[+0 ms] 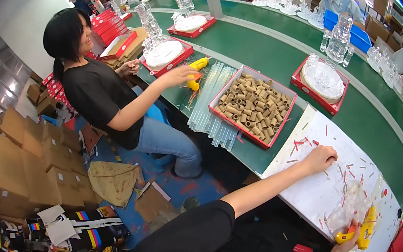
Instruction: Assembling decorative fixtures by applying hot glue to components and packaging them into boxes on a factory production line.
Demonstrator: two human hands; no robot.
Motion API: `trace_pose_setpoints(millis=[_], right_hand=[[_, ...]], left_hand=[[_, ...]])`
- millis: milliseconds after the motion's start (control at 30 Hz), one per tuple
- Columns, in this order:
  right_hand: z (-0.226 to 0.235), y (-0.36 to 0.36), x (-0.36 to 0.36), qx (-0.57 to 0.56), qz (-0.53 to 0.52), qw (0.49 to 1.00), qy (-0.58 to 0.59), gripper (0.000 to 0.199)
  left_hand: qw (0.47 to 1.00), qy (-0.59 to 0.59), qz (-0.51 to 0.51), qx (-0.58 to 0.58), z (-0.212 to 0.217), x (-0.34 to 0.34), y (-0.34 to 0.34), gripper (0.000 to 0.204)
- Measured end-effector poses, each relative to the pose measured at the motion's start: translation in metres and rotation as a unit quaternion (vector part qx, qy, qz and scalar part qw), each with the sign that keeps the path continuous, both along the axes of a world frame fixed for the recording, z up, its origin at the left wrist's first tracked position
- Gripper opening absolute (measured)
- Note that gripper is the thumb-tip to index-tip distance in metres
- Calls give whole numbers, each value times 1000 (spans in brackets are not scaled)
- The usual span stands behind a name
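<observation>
My left hand [321, 159] is over the white board [302, 177], its fingers curled together; whatever they may pinch is too small to make out. Small red and grey scraps [304, 143] lie scattered around it. At the board's near right part, my right hand [349, 238] grips a yellow hot glue gun [367, 229], its cable hanging down past the edge. Beside the gun is a clear, crumpled-looking heap [349, 208] of plastic or glue. Left of the board, a red-edged box [264, 144] holds many short brown cardboard tubes [256, 105].
Clear glue sticks [215, 102] lie left of the box. A seated co-worker [104, 86] reaches toward another yellow glue gun [197, 74]. Red trays [335, 108] with clear ornaments stand on the green conveyor [274, 48]. Cartons [25, 168] are stacked at lower left.
</observation>
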State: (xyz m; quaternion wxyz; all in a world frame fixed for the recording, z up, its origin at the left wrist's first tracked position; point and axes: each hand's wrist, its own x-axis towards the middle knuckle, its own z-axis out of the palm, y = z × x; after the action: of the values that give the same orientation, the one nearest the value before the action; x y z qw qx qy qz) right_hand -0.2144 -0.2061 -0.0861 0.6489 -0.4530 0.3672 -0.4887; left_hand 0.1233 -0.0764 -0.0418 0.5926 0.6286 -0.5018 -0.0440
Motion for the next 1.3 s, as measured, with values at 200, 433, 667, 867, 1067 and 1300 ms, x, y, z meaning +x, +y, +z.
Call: trace_pose_setpoints(millis=[200, 433, 667, 867, 1067, 1300], right_hand=[[-5, 1, 1, -2, 5, 1000, 6, 34], [-1, 0, -2, 0, -2, 1000, 14, 34], [-12, -6, -7, -3, 6, 1000, 5, 34], [1, 0, -2, -1, 8, 1000, 6, 33], [-8, -5, -5, 5, 0, 1000, 3, 32], [3, 4, 0, 0, -4, 1000, -18, 34]], left_hand=[[1000, -3, 4, 11, -2, -1, 5, 9], [1000, 15, -1, 5, 4, -2, 3, 9], [1000, 9, -2, 2, 5, -3, 6, 9], [1000, 20, 5, -13, 2, -2, 2, 9], [1000, 12, 1, 0, 1, 2, 2, 9], [1000, 7, -1, 4, 1, 0, -2, 9]])
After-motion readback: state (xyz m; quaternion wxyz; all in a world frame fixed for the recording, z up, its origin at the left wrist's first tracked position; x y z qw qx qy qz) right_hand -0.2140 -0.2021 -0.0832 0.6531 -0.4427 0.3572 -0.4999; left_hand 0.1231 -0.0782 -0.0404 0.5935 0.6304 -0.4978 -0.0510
